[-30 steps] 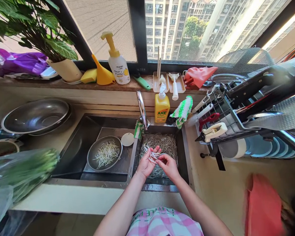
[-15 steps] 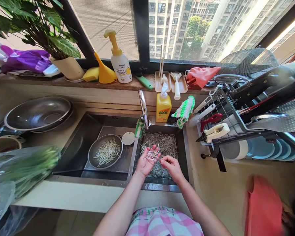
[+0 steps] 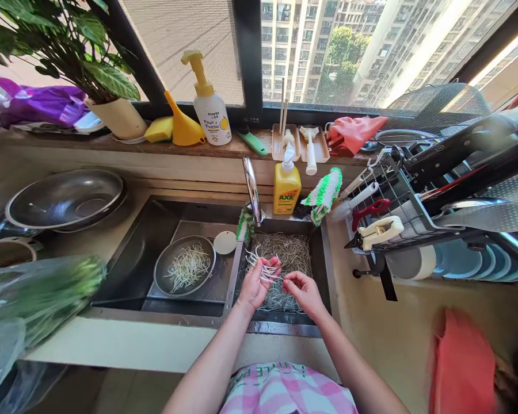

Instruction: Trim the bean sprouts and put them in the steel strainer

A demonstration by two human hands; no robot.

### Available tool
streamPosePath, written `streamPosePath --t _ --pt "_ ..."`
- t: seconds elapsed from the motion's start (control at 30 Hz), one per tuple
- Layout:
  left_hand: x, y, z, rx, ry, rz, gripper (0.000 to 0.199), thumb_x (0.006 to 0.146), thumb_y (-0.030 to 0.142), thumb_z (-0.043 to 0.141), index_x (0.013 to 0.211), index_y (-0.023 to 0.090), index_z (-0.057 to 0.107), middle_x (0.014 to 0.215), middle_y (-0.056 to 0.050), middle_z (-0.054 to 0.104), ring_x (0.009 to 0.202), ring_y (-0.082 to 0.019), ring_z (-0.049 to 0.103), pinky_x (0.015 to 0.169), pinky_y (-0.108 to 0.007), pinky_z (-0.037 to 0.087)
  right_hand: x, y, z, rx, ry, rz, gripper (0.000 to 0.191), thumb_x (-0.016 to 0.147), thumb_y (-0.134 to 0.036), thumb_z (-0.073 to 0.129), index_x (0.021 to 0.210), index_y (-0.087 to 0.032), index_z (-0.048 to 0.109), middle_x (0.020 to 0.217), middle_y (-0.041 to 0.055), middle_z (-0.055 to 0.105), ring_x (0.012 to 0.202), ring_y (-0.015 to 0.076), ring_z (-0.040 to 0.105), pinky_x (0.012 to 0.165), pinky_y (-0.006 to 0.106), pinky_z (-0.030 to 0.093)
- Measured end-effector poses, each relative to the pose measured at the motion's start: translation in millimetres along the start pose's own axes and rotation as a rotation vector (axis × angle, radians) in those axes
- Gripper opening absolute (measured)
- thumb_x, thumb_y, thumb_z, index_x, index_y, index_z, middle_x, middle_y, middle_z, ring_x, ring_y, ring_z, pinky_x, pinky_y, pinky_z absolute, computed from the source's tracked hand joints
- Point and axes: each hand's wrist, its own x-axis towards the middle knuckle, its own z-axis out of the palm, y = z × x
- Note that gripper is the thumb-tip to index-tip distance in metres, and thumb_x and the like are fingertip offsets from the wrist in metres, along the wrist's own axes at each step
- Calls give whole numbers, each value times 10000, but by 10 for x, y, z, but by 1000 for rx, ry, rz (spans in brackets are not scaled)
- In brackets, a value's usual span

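Note:
A small bunch of white bean sprouts [image 3: 265,269] lies across the palm and fingers of my left hand [image 3: 255,287], which is curled around it over the right basin. Just to the right, my right hand [image 3: 303,293] pinches the end of a bean sprout between thumb and forefinger, close to the left fingertips. Under both hands, many loose bean sprouts [image 3: 291,247] fill the right sink basin [image 3: 323,259]. In the left basin, a round metal bowl [image 3: 159,270] holds a heap of bean sprouts [image 3: 190,267].
A faucet [image 3: 251,192] rises behind the divider, beside a yellow soap bottle [image 3: 287,190]. A small white dish [image 3: 225,242] sits right of the bowl. At right stands a utensil rack [image 3: 406,195]; at left lie a wok [image 3: 69,201] and bagged greens [image 3: 64,293].
In my left hand the sprouts now spread further up and left past the fingers, which have curled more. My right hand stays pinched near them, with a sprout end now visible.

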Motion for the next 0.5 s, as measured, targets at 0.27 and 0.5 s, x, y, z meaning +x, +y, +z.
streamPosePath --t 0.27,0.5 --pt "-27 -37 23 -6 -34 2 140 790 294 503 816 158 525 958 -73 646 974 -215 570 928 -435 348 59 137 102 -366 243 -164 113 722 -250 480 651 -170 519 544 -34 479 475 85 417 462 180 336" --pt "-93 67 -6 11 -105 -24 135 794 279 499 841 160 541 989 -72 635 1011 -220 547 946 -445 323 303 582 -138 -730 52 218 389 868 -335 280 769 -123 591 712 40 610 574 88 549 569 188 448"
